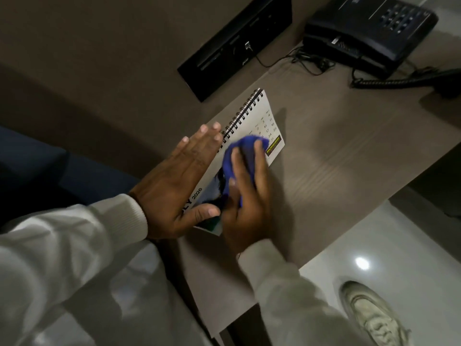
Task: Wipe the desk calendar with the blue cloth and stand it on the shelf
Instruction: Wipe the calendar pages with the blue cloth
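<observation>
The desk calendar [252, 126] stood on the desk [349, 151], at ten o'clock from the shoe [374, 313]; the left hand [174, 186], flat and open, steadied it; the right hand [249, 196] pressed the bunched blue cloth [239, 156] against its face; wiping seemed underway, shelving remained.

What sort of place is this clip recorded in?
Probably an office or hotel-room desk. A corded desk phone sits on the wood-grain desk beside a black socket panel on the wall, and a spiral-bound desk calendar is being wiped there above a glossy tiled floor.
</observation>
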A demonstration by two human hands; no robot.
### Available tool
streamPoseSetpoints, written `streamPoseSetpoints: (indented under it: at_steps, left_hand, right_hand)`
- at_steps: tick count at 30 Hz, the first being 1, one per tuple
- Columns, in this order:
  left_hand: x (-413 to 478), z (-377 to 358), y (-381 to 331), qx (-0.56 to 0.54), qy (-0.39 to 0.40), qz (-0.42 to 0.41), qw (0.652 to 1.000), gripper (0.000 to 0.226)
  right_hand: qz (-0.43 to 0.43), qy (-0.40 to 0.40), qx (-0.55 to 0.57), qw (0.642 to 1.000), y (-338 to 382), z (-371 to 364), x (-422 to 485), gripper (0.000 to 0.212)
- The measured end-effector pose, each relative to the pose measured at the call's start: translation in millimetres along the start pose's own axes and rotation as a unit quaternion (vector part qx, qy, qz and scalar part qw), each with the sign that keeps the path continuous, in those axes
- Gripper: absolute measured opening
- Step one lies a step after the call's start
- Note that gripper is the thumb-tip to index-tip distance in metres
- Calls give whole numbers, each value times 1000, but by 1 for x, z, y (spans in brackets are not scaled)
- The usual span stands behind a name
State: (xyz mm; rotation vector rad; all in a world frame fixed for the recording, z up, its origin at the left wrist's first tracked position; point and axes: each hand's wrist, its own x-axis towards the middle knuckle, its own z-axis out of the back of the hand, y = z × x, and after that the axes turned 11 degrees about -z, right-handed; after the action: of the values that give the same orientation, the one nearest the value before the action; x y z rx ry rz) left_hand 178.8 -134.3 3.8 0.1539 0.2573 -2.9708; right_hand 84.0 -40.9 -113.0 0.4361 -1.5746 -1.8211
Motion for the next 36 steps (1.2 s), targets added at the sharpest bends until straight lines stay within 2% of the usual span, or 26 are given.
streamPoseSetpoints:
  at_steps: [4, 8, 10, 12, 16, 19, 21, 24, 28, 31, 33, 36]
  left_hand:
    - [-1, -1, 1, 10, -9, -3, 1000, 94]
    - [-1, -1, 1, 17, -11, -4, 1000, 93]
    - [-1, 0, 1, 21, -4, 1, 1000, 93]
    - [-1, 1, 0, 25, 0, 3, 1000, 93]
    - [-2, 0, 0, 34, 6, 6, 999, 92]
    - [-3, -2, 2, 40, 5, 6, 999, 91]
    - [-4, -4, 3, 39, 2, 1, 999, 91]
    - [-6, -8, 7, 41, -2, -1, 999, 94]
    - [-10, -9, 6, 63, -10, -1, 998, 97]
    - [-10, -8, 3, 67, 4, 14, 998, 98]
    - [-8, -6, -1, 46, 14, 40, 998, 98]
    - [-5, -1, -5, 56, 20, 46, 997, 96]
  right_hand:
    - [-55, -48, 8, 997, 0, 8, 57, 47]
    - [-101, -56, -2, 993, -1, 6, 46, 46]
    - [-115, -30, -22, 993, -6, 4, 15, 47]
    - [-125, 34, -84, 988, -9, 3, -24, 51]
    - [-70, 76, -188, 977, 1, -2, -80, 50]
    - [-56, 80, -121, 988, 5, 2, -69, 46]
    - [-53, 38, -55, 996, 4, 5, -38, 51]
    - [-97, -33, 37, 994, 7, 6, 14, 47]
    - [-162, -48, 53, 984, 5, 11, 43, 45]
    - [-213, -14, 36, 976, 5, 17, 29, 46]
    - [-218, 25, 18, 975, 10, 22, 12, 48]
    - [-251, 120, 26, 960, 20, 33, -6, 49]
